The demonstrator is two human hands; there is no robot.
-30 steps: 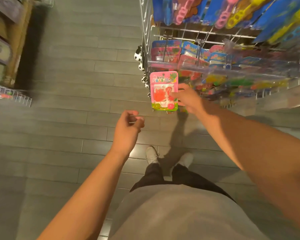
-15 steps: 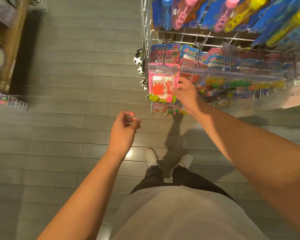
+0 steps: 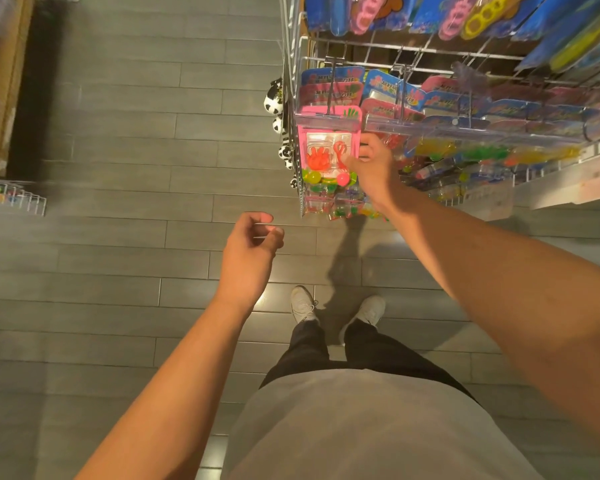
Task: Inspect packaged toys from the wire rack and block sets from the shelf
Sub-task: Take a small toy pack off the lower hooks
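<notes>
My right hand (image 3: 371, 168) pinches the pink toy pack (image 3: 328, 147) at the wire rack (image 3: 409, 64); left hand (image 3: 250, 252) loosely curled, empty. Next: seat it on its hook.

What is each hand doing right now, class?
Left hand: loosely curled, holding nothing.
Right hand: pinching the pink toy pack at the wire rack.

you wear a plain grey top (image 3: 368, 431) loose over the belly, black trousers (image 3: 326, 344) narrowing to the ankles, and pale off-white lace-up sneakers (image 3: 302, 304), while both your forearms are bare to the left hand (image 3: 248, 251) and right hand (image 3: 373, 168), no sleeves showing.
</notes>
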